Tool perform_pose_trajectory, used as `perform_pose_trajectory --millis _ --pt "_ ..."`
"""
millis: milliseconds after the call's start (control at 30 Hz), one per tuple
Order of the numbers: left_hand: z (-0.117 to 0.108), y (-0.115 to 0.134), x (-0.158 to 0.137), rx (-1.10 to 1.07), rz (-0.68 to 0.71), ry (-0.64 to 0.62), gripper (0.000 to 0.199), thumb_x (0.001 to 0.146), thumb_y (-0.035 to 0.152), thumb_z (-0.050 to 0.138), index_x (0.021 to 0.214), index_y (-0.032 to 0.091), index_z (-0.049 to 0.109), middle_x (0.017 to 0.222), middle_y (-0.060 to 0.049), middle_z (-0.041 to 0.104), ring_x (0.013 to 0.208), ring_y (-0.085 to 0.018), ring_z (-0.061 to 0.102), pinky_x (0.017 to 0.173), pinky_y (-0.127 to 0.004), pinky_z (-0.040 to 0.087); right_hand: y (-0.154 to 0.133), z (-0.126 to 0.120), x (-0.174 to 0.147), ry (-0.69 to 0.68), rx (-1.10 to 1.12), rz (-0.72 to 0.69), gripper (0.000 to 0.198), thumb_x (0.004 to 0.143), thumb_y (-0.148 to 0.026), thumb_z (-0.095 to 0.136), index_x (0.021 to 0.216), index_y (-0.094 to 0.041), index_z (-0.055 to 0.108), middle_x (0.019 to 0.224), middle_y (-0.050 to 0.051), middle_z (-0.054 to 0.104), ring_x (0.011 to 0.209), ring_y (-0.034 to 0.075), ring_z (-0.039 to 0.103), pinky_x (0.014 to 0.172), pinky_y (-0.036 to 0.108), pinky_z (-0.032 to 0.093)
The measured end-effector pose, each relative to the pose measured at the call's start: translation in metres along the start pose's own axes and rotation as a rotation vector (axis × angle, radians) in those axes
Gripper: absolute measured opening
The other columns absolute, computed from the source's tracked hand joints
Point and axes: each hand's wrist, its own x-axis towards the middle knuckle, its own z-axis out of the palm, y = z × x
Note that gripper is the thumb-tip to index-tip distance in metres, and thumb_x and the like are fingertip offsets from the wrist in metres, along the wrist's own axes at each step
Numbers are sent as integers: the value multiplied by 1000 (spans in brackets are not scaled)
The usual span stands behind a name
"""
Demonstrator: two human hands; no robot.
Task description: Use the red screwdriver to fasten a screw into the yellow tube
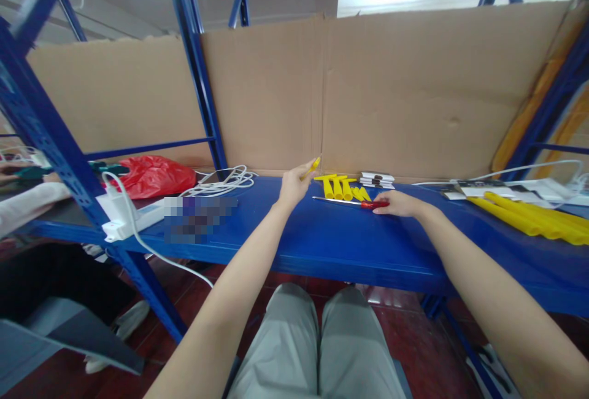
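Near the frame's centre the left hand pinches a small yellow piece above the blue tabletop, while the right hand closes on the red handle of a screwdriver lying flat. The loose yellow tubes lie just beyond the shaft — swinging the screwdriver could likely scatter them, and so light a pinch may drop the piece.

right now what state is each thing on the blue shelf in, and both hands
left hand: raised above the shelf, pinching a small yellow piece
right hand: resting on the blue shelf, on the red handle of the screwdriver
screwdriver: lying flat, blade pointing left
yellow T-pieces: lying loose in a cluster
yellow tubes: lying side by side
white cable: coiled
red bag: crumpled
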Motion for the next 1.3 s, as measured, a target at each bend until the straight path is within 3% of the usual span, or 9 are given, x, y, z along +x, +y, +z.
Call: perform_pose_trajectory --millis 167,267,367,500,800,1300 --pt "-8 -11 8 -286 -359 136 42 84 15 65 126 14 62 94 -7 73 59 -13 68 52 -22 53 -9 2 -1 121 -123 1 13 73 -27 63 84 -21 62 84 6 70 74 20 62 64 28 45" --pt "-13 -22 9 -383 -548 90 41 80 11 70 120 8 64 70 -4 70 46 -11 63 49 -21 51 -12 -2 -3 158 -123 -4 11 75 -26 60 85 -20 58 84 7 69 73 20 62 64 28 45" --pt "-14 -27 9 -410 -639 23 33 82 6 66 115 4 65 59 -2 66 44 -12 61 50 -21 51 -13 -5 -3 224 -76 -52 11 76 -26 58 85 -20 56 83 7 68 72 20 62 65 29 46" --pt "-13 -26 5 -397 -660 -29 31 85 4 61 116 3 64 59 -4 66 44 -12 61 49 -22 50 -12 -4 -1 309 -14 -128 12 76 -27 57 86 -21 54 83 7 68 73 21 62 65 30 47" --pt "-11 -27 1 -402 -636 -153 36 83 5 65 118 6 64 67 -7 70 50 -14 65 50 -22 51 -12 2 3 329 -16 -184 12 78 -28 58 86 -21 54 86 7 69 75 21 64 69 32 49" --pt "-10 -19 0 -425 -700 -128 34 86 5 61 120 5 64 62 -5 68 46 -13 62 49 -22 51 -11 2 4 317 16 -180 13 77 -28 59 87 -21 56 86 7 69 76 21 64 71 32 49"
